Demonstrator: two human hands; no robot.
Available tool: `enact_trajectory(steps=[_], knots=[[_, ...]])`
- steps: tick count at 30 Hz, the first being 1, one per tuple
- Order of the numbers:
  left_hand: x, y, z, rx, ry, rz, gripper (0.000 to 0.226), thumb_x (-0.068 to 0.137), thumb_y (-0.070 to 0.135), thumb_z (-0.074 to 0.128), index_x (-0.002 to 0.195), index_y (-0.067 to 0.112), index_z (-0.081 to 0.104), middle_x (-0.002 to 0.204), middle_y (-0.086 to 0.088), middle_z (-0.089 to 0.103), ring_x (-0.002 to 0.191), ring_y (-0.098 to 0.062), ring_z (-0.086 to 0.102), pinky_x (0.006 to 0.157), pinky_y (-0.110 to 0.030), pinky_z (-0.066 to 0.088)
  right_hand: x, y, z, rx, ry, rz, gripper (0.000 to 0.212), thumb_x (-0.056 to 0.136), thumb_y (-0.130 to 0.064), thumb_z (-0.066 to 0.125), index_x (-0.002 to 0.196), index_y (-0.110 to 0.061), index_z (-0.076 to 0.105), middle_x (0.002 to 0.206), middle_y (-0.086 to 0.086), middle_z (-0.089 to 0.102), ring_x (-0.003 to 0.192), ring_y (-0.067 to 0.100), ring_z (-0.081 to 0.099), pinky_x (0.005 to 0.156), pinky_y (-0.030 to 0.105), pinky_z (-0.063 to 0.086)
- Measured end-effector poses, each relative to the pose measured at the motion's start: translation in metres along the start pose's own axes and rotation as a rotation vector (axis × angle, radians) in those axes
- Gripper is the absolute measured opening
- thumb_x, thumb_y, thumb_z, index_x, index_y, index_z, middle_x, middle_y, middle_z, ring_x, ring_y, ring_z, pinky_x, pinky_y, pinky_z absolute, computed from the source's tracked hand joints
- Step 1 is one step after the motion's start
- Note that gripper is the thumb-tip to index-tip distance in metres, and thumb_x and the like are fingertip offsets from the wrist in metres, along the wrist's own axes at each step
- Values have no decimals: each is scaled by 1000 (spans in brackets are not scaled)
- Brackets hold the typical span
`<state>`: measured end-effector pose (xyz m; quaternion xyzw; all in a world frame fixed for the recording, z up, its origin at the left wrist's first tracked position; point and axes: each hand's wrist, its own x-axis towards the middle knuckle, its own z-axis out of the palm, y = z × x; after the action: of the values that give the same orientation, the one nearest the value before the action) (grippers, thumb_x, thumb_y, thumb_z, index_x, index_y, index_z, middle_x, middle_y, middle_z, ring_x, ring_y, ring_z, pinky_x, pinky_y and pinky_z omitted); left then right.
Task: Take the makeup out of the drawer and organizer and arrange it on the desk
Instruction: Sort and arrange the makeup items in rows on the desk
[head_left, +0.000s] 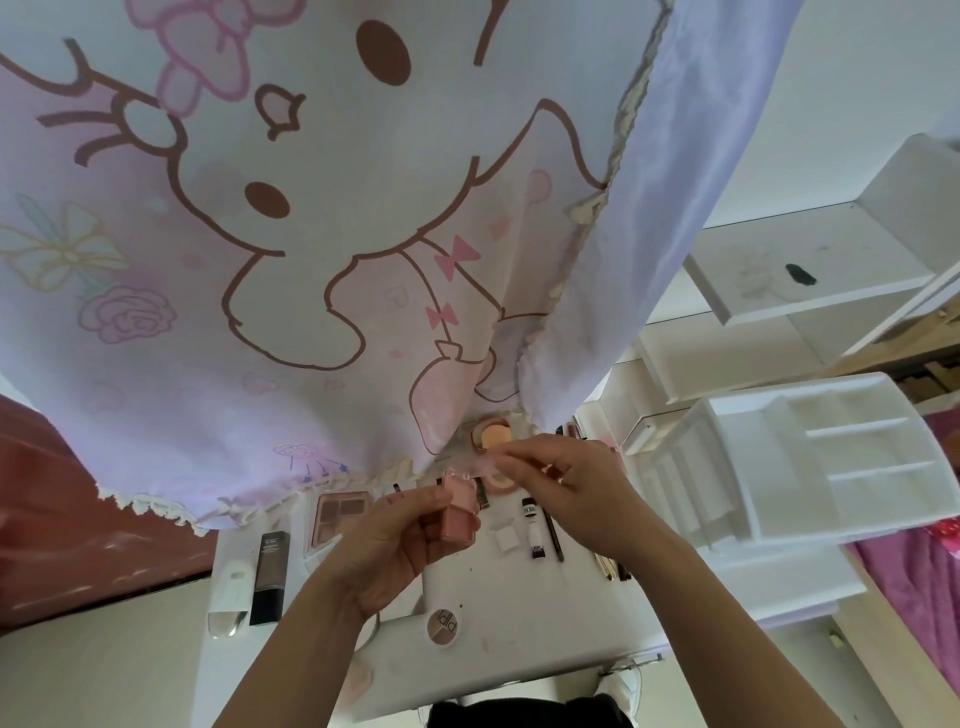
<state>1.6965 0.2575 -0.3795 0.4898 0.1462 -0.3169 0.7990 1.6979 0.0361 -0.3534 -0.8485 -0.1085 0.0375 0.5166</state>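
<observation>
My left hand (400, 540) grips a small pink square bottle (460, 512) above the white desk (519, 644). Just right of it, my right hand (576, 488) has its fingertips pinched at the bottle's top, on a pale pink bit (491, 460) that is blurred. Makeup lies on the desk below: a brown eyeshadow palette (337, 514), a black tube (270, 577), a white bottle (231, 592), a white tube with dark ends (532, 527), a thin pencil (553, 530), white sponges (504, 535), a round compact (444, 626) and an open peach pot (491, 436).
A large pink and lilac cartoon curtain (311, 234) hangs over the back of the desk. A white compartment organizer (810, 457) stands at the right, with white shelves (800, 280) behind it. A pink bedspread (914, 587) lies at far right.
</observation>
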Motion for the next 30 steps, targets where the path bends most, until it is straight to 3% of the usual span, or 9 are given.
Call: enact_trajectory(steps=[5,7,11,13,15,18,21,24,30], knots=[[3,-11,-1,46,-10,-47,26,84,16,71,98,-7,74,107,-33,67,90,-33,69,78,-38,60,3,17,14,80,75,113,18,98,-28,60,105,-22,76,88,-8,73,82,10,66,77,21,53],[8,-18,-5,100,-14,-38,29,85,14,64,104,-6,73,106,-30,69,89,-29,70,78,-36,60,4,25,19,64,91,147,19,97,-33,60,102,-22,76,87,-6,71,83,12,65,78,26,53],[20,-37,-14,337,8,-35,24,89,10,64,109,2,73,102,-23,73,83,-20,68,75,-29,57,0,45,29,49,93,283,17,95,-35,64,95,-24,76,79,-7,70,77,16,64,72,22,50],[29,-53,-19,451,34,-42,19,92,10,63,107,9,76,100,-15,75,82,-16,66,72,-27,54,-4,59,36,61,131,379,17,93,-38,66,102,-26,74,82,-6,71,80,14,66,74,24,53],[40,-75,-24,503,139,-48,17,93,10,64,103,14,77,95,-9,76,82,-16,66,66,-27,51,-11,76,47,82,141,477,32,93,-42,65,121,-26,66,93,-8,69,86,11,66,77,20,51],[57,-108,-29,441,363,-87,15,94,10,63,103,10,75,95,-10,76,81,-19,66,61,-26,50,-28,102,68,32,-5,627,50,98,-45,54,141,-20,49,122,-4,63,105,12,61,94,26,48],[70,-134,-37,332,521,-126,14,95,6,60,104,4,71,97,-15,73,77,-20,64,63,-27,52,-47,122,93,33,-211,747,53,102,-36,49,149,-15,38,140,1,55,124,15,53,105,27,40],[83,-152,-45,275,597,-158,17,94,3,60,108,0,69,90,-12,71,75,-22,63,65,-29,53,-57,133,114,68,-308,798,51,104,-25,47,152,-15,34,147,1,49,128,15,51,105,25,38],[102,-167,-52,399,690,-148,18,92,5,62,106,4,73,80,-3,69,72,-24,64,79,-42,58,-56,151,132,52,-345,792,46,101,-5,42,146,-10,42,145,6,49,131,19,47,105,21,32]])
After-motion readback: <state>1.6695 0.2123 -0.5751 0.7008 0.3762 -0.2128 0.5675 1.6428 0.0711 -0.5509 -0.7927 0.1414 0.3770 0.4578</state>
